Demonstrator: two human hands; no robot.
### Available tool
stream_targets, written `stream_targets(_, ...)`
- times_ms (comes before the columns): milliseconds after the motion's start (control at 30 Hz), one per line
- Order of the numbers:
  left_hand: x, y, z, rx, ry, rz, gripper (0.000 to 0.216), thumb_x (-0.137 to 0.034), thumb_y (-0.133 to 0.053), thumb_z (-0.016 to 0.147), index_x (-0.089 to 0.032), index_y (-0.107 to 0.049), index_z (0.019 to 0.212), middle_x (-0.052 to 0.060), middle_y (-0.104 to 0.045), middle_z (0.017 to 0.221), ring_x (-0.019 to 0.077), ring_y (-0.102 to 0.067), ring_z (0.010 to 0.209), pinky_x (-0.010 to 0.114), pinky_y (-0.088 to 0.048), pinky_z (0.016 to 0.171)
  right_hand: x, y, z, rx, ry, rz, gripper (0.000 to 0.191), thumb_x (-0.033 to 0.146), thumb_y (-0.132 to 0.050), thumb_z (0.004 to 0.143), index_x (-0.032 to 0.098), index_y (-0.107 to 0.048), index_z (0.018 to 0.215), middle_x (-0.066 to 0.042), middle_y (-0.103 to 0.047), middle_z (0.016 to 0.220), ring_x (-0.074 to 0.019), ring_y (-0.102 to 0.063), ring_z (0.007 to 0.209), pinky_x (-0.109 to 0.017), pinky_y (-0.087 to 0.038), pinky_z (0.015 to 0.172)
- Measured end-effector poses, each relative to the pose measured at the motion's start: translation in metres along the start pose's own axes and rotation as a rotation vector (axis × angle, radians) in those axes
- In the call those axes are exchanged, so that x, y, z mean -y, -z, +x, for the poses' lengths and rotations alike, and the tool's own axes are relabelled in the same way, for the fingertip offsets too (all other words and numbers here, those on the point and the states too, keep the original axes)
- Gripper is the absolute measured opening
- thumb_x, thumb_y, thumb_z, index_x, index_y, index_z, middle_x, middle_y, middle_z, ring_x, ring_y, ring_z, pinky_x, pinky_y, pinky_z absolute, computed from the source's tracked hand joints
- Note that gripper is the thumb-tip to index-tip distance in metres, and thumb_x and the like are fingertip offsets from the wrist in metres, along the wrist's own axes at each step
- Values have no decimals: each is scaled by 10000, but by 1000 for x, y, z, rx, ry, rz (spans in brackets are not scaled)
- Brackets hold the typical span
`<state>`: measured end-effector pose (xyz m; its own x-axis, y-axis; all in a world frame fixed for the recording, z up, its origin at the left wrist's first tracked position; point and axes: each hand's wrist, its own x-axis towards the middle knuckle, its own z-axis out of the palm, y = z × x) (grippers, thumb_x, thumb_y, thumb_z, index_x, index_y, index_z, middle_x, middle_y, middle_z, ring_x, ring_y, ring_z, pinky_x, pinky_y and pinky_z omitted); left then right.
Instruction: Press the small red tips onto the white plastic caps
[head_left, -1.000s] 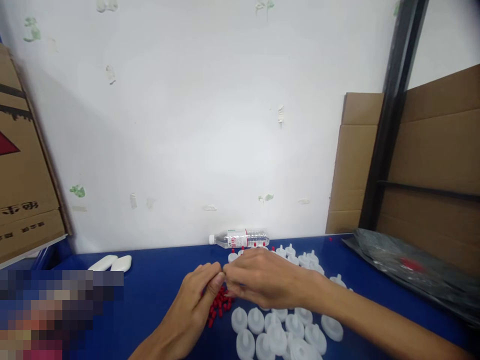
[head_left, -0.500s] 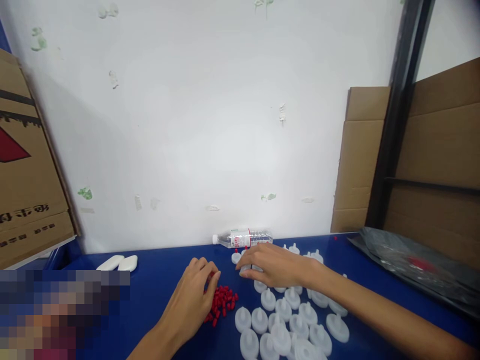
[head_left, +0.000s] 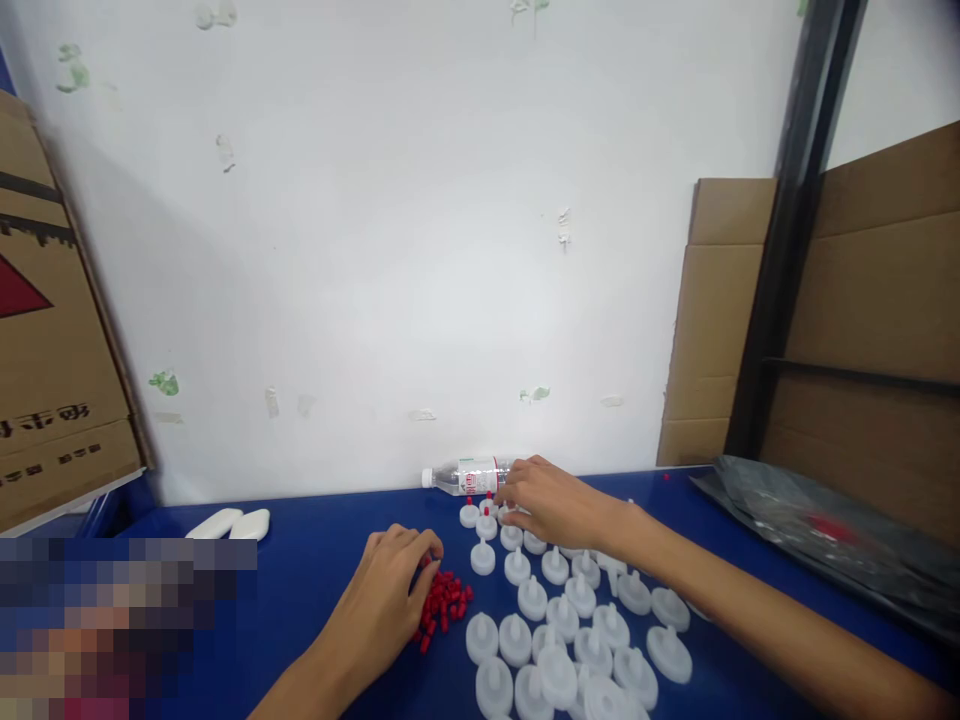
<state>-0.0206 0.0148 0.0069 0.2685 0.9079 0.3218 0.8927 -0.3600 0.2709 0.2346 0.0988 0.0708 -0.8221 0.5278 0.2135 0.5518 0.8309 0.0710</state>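
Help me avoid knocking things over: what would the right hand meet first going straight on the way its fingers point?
The right hand would probably first meet the red-tipped white pieces just ahead of it; depth is unclear, so it might brush the bottle behind them.

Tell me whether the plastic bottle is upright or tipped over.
Tipped over: the bottle lies on its side near the wall, its white cap pointing left.

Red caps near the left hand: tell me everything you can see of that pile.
The pile of red caps is a loose jumble of short, plastic-looking cylinders lying at mixed angles on the blue tabletop, between the left hand and white nozzled discs. The hand hides its left edge; finger contact can't be told.
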Motion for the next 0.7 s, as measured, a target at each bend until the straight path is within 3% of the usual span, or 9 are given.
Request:
stream_targets(233,2,-4,0,14,-17,11,163,-187,-483,997,-245,-623,937,7,-681,925,245,-601,938,428,-392,892,-13,-13,2,99,14,7,209,357,-667,993,150,-681,1017,-42,-700,1029,-202,-682,950,-426,-556,893)
stream_targets(500,-8,5,-1,-58,-11,-30,264,-260,-377,1056,-236,-611,937,27,-664,950,243,-569,951,431,-393,905,-6,2,-3,-73,-10,114,123,259,-519,1056,162,-583,1096,-36,-668,891,-175,-621,751,-294,-494,677)
stream_targets(700,-20,12,-6,-177,-94,-71,259,-374,-419,1062,-232,-585,922,27,-633,929,236,-542,893,402,-411,854,27,11,-5,-150,76,149,111,214,-581,1017,199,-597,1125,-69,-641,1119,-191,-630,987,-306,-504,871)
